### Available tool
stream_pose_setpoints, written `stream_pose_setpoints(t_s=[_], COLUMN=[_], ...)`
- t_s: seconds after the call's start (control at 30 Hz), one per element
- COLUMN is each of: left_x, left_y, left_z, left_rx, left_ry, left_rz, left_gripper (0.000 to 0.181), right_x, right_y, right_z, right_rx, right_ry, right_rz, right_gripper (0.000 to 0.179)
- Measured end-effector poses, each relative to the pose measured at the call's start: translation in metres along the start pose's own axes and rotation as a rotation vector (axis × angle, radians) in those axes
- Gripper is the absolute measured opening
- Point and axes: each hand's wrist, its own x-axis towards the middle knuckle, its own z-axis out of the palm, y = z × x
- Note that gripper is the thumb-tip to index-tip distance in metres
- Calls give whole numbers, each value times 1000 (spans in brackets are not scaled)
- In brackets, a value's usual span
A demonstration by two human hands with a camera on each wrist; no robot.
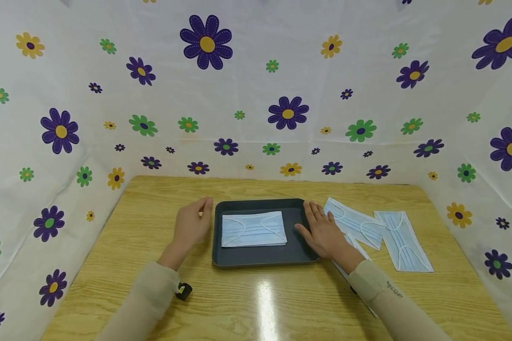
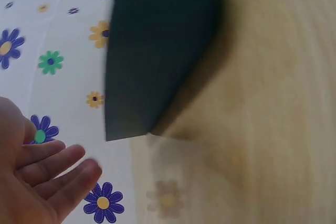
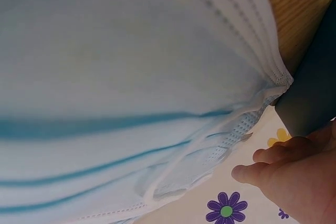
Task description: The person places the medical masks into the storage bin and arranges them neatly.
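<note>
The step in hand looks like steadying the tray (image 1: pixel 266 258). The left hand (image 1: pixel 192 225), fingers loosely bent, is just beside its left rim; the right hand (image 1: pixel 323 232), fingers straight, is at the right rim; neither holds anything. A blue mask (image 1: pixel 253 230) lies in the tray's left part. Taking up the loose masks (image 1: pixel 403 241), right on the desk (image 1: pixel 222 303), would call for pinching an edge.

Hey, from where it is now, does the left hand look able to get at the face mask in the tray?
Probably yes. The left hand is beside the left end of the tray, and the mask lies uncovered inside, towards that end. Only the tray's low rim stands between them.
</note>
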Motion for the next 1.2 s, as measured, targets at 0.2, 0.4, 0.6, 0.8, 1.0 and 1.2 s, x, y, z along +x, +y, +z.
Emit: stream_pose_setpoints(t_s=[0.2, 0.4, 0.6, 0.8, 1.0, 1.2], left_x=[-9, -17, -22, -24, -24, -23], left_y=[-6, -13, -16, -16, -16, -16], left_z=[9, 19, 27, 26, 26, 26], left_rx=[223, 388, 435, 459, 465, 451], left_ry=[-134, -218, -293, -333, -352, -353], left_rz=[146, 188, 142, 129, 121, 126], left_gripper=[60, 74, 84, 82, 82, 81], right_x=[-1, -2, -1, 0, -3, -6], right_y=[0, 0, -1, 0, 0, 13], right_z=[-1, 0, 0, 0, -6, -13], right_rx=[11, 16, 17, 53, 231, 309], right_ry=[7, 2, 6, -1, -6, 45], right_rz=[-7, -2, -2, 0, 26, 34], right_gripper=[80, 81, 81, 81, 79, 75])
